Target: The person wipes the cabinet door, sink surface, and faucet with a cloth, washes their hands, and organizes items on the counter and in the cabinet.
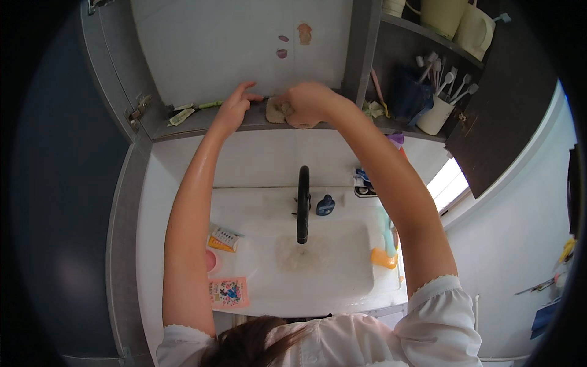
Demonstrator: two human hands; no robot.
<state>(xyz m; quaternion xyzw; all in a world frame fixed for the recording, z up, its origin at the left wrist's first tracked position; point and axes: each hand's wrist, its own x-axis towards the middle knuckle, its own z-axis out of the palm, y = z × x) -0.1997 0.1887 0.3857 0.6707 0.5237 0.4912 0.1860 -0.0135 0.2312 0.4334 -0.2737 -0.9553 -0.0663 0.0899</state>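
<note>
Both my arms reach up over the washbasin to the grey shelf (202, 122) of an open cabinet. My right hand (313, 105) is closed on a crumpled beige-brown cloth (278, 111), pressed against the shelf. To its left, my left hand (231, 112) has its fingers apart and holds nothing that I can see. A small dark thing shows between the left fingertips and the cloth, too small to name. Left of that hand lie a thin green stick-like item (210, 104) and a crumpled pale green tube (181, 115).
Toothbrushes stand in a white cup (435, 116) beside a dark blue cup (408, 98). Pale jugs (474, 33) sit above. Below are a black faucet (303, 205), a blue bottle (325, 205) and a pink packet (230, 293). Cabinet doors (501, 122) stand open at both sides.
</note>
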